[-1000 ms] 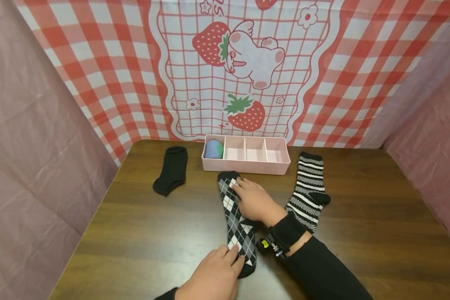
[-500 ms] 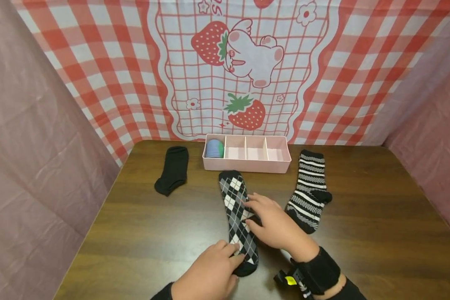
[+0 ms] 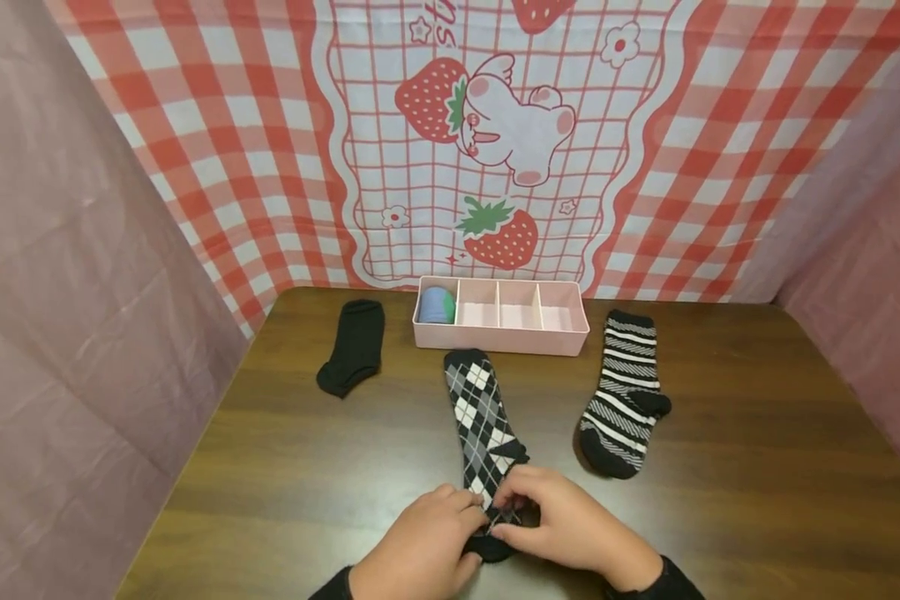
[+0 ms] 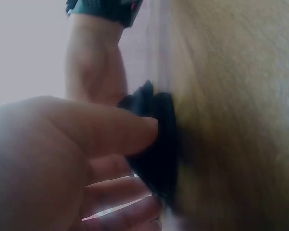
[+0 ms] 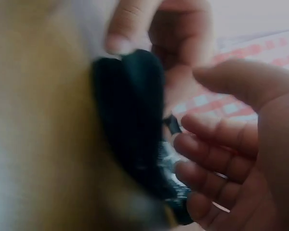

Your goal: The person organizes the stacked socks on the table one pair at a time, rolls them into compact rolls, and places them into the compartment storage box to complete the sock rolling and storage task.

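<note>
An argyle sock (image 3: 480, 412) in black, grey and white lies flat mid-table, black toe towards me. My left hand (image 3: 423, 542) pinches the sock's toe end, thumb on the near edge; the left wrist view shows its thumb against the black toe (image 4: 159, 149). Close by on the right, my right hand (image 3: 570, 521) hovers over the toe, thumb and fingers curved and apart. In the right wrist view the right hand's fingers (image 5: 216, 154) are spread beside the sock, with nothing seen between them. The hands partly hide the toe.
A pink four-section box (image 3: 502, 340) stands at the back, a rolled blue-green sock (image 3: 437, 306) in its leftmost section. A black ankle sock (image 3: 354, 346) lies left, a striped sock (image 3: 622, 396) right. A checked cloth (image 3: 270, 167) hangs behind the table.
My right hand has drawn back along the sock from near its cuff to the toe end, beside my left hand. The left hand has stayed at the toe.
</note>
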Demonstrator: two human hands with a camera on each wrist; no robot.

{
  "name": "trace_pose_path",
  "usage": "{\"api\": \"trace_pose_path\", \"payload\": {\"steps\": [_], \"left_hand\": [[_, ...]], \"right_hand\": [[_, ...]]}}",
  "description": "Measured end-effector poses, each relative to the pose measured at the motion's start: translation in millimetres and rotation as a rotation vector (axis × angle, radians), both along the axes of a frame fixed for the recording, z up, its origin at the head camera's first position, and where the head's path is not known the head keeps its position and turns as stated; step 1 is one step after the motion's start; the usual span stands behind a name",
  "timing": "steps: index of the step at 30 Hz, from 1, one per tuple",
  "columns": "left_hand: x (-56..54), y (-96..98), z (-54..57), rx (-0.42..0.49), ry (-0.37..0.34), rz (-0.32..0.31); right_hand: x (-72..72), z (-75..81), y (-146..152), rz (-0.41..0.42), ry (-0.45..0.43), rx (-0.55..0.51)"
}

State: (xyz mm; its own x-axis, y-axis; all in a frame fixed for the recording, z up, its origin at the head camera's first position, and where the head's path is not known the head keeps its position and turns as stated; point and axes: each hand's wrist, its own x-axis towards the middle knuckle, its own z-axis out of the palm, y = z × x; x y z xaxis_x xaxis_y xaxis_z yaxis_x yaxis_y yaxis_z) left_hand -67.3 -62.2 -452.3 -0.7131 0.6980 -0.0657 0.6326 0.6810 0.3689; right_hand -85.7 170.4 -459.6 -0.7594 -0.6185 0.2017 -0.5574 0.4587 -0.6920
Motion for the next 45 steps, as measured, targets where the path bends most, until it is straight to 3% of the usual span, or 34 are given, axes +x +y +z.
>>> {"api": "trace_pose_path", "payload": {"steps": [9,16,20,31,36,45], "left_hand": [[-2.5,2.7,-5.3,0.069,0.063,-0.009],[-2.3,0.2,-9.0,0.1,0.121,-0.019],[-1.2,-1.1,-10.8,0.108,0.159,-0.025],[-1.2,0.1,-12.0,0.119,0.195,-0.075],[-0.6,2.0,-12.1,0.107,0.22,-0.065],[1.4,4.8,-9.5,0.077,0.176,-0.016]], "right_hand": [[19.6,-16.5,8.0,-0.008,0.006,0.11],[22.2,-24.8,-3.5,-0.022,0.197,0.121],[22.4,-26.5,-6.2,-0.031,0.237,0.102],[21.5,-24.3,-9.8,-0.057,0.135,0.142],[22.0,-25.7,-9.2,-0.051,0.141,0.126],[23.3,-23.1,-11.9,-0.065,0.148,0.147]]}}
